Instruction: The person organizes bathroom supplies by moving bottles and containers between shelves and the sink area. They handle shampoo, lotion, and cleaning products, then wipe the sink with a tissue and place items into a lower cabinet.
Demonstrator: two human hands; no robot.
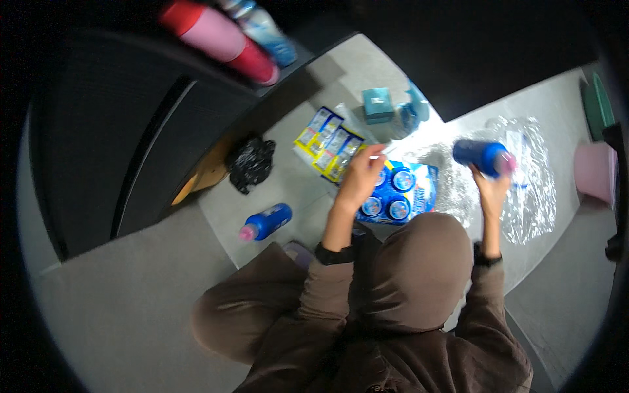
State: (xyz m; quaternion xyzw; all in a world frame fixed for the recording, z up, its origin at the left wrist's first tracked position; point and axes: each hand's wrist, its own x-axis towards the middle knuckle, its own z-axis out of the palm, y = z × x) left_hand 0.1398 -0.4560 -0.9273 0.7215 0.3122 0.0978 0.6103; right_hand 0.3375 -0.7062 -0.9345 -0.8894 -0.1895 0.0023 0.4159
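My right hand (493,191) grips a blue plastic bottle (475,153) with a pink cap, held tilted above crinkled clear plastic wrap. Over the edge of a blue blister pack (422,189) is my left hand (362,177), its fingers partly curled. Whether those fingers pinch anything is unclear. Several round blue pucks show in the pack, some of it hidden by the hand and my knee. Beside my left hand lie blue-and-yellow printed packets (327,142). A second blue bottle (267,222) with a pink cap lies on the floor to my left.
Clear plastic wrap (533,196) spreads at right, near a pink container (594,172) and a green one (598,108). A teal box (377,105) sits ahead. A black plastic bag (251,162) rests by the dark cabinet (93,132); a red-and-pink bottle (223,37) stands upper left.
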